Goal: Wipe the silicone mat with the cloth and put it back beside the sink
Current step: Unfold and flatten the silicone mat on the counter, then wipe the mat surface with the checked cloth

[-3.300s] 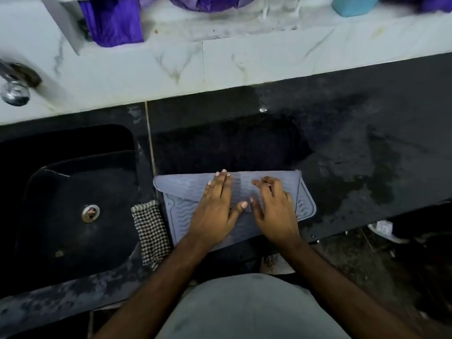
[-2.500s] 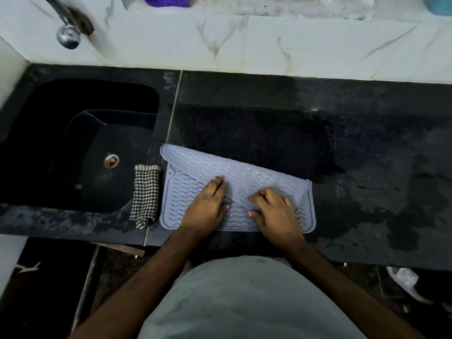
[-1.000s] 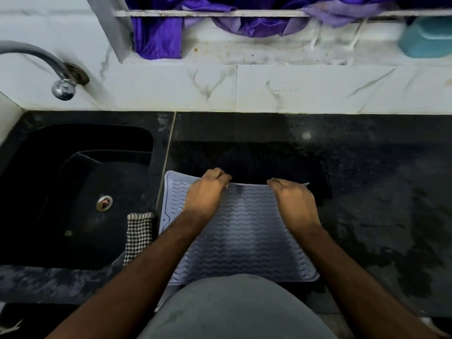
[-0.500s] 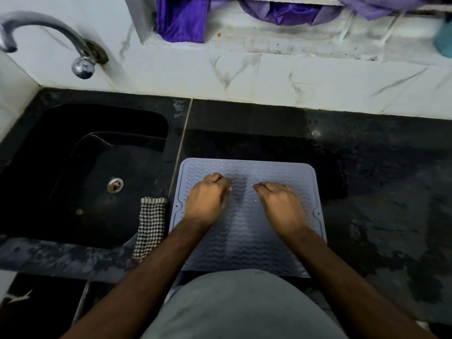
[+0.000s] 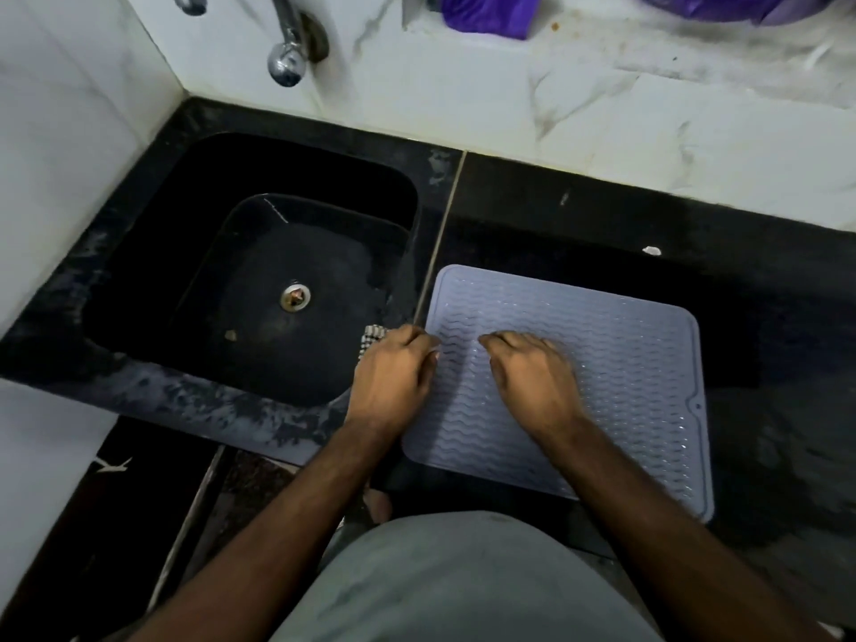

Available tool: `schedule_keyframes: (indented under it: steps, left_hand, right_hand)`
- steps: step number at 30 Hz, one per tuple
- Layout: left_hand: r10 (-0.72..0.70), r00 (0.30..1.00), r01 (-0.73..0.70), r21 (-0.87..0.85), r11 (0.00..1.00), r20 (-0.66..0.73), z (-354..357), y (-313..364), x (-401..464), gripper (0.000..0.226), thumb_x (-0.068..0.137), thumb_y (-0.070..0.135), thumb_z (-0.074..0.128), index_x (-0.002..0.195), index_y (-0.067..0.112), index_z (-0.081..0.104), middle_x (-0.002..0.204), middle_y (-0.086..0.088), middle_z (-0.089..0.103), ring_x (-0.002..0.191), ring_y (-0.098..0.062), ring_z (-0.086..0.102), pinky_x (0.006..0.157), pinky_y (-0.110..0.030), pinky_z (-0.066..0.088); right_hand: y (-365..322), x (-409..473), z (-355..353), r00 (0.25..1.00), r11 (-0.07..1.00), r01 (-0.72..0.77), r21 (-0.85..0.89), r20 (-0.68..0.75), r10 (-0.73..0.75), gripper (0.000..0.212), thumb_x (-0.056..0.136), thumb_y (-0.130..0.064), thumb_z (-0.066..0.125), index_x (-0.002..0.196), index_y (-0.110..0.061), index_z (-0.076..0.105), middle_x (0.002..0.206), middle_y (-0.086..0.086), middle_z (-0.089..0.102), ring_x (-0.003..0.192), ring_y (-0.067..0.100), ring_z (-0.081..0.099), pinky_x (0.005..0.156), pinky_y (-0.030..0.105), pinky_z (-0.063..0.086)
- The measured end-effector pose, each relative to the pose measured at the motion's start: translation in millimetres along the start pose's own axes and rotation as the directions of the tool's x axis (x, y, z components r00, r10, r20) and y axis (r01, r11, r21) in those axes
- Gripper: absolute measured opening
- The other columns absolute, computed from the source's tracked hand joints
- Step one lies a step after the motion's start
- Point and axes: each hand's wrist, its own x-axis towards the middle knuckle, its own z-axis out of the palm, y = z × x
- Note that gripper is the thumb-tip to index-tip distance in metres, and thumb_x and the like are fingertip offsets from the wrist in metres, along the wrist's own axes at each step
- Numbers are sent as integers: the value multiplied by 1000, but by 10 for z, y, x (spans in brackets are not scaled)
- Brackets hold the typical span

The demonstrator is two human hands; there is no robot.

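Observation:
The grey silicone mat point(image 5: 625, 363) with wavy ribs lies flat and unfolded on the black counter, its left edge close to the sink point(image 5: 194, 215). My right hand point(image 5: 532, 382) rests on the mat's left half, fingers bent down onto it. My left hand point(image 5: 393, 382) sits at the mat's left edge, over the checkered cloth point(image 5: 372, 338). Only a small corner of the cloth shows beyond my knuckles, at the sink's rim. Whether my left fingers grip the cloth is hidden.
A chrome tap point(image 5: 287, 62) juts from the marble wall above the sink. Purple fabric point(image 5: 486, 13) hangs on the ledge behind. Wet black counter point(image 5: 764, 294) stretches right of the mat. The mat's near edge hangs over the counter's front edge by my body.
The folded mat has been opened out flat. In the last half second my left hand slid off the mat leftward onto the cloth; my right hand stays on the mat.

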Motion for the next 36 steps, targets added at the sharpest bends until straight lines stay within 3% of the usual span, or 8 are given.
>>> schedule_keyframes:
  steps: [6, 9, 14, 19, 24, 29, 33, 36]
  left_hand:
    - [-149, 989, 150, -104, 983, 18, -148, -418, -89, 37, 96, 24, 59, 133, 21, 54, 136, 1, 39, 120, -18, 49, 89, -36, 52]
    - [-275, 960, 280, -207, 937, 54, -174, -503, -74, 43, 95, 16, 59, 136, 20, 47, 134, 0, 35, 118, -18, 50, 94, -34, 50]
    - [-335, 938, 346, -337, 876, 93, -56, -596, -164, 42, 85, 8, 64, 124, 12, 49, 120, -6, 41, 111, -24, 51, 103, -36, 44]
    - [-415, 874, 484, -376, 790, 252, -11, -787, -140, 25, 86, 18, 71, 105, 14, 55, 101, -4, 64, 95, -22, 62, 78, -19, 39]
    - [-281, 942, 334, -432, 837, 183, -87, -705, -119, 20, 80, 15, 71, 91, 22, 56, 78, 6, 62, 70, -11, 59, 67, -27, 46]
    - [-239, 937, 348, -601, 719, 256, -44, -555, -88, 18, 86, 10, 68, 89, 20, 53, 74, 9, 57, 56, -1, 45, 60, -18, 39]
    - [-183, 943, 330, -730, 598, 277, -49, -412, -44, 15, 86, 9, 65, 89, 18, 54, 79, 4, 59, 66, -6, 51, 66, -27, 45]
    - [-96, 960, 275, -822, 498, 263, -142, -206, 47, 7, 89, 11, 64, 93, 15, 60, 85, 2, 66, 79, -9, 61, 75, -31, 51]
  right_hand:
    - [-462, 199, 105, 1000, 1000, 8, 19, 2, -8, 43, 83, -8, 70, 125, -16, 66, 109, 5, 72, 95, 27, 68, 85, 40, 54]
    - [-670, 278, 166, 1000, 1000, -8, 4, 8, 8, 44, 84, -11, 69, 127, -17, 64, 107, 4, 72, 93, 27, 68, 83, 40, 55]
    - [-987, 289, 266, 997, 998, -69, 9, 23, 69, 33, 84, -15, 69, 117, -19, 66, 99, 3, 65, 87, 26, 66, 74, 38, 55]
    - [-1221, 166, 368, 976, 974, -192, 121, 130, 176, 25, 96, -26, 53, 120, -20, 52, 109, 4, 60, 84, 28, 65, 69, 42, 55]
    - [-1294, 56, 394, 944, 910, -313, 271, 193, 267, 17, 98, -25, 46, 115, -23, 48, 109, 2, 60, 87, 28, 64, 68, 39, 51]
    - [-1213, 50, 303, 891, 743, -454, 492, 239, 386, 17, 103, -29, 44, 108, -18, 55, 92, 5, 68, 85, 28, 65, 71, 39, 50]
    - [-1165, 64, 146, 742, 387, -628, 675, 371, 558, 55, 97, -66, 30, 105, -21, 60, 97, 1, 70, 94, 18, 66, 87, 41, 52]
    - [-1099, 91, -22, 702, 264, -607, 749, 352, 619, 78, 79, -89, 25, 102, -22, 57, 96, -5, 70, 93, 10, 66, 86, 38, 53]
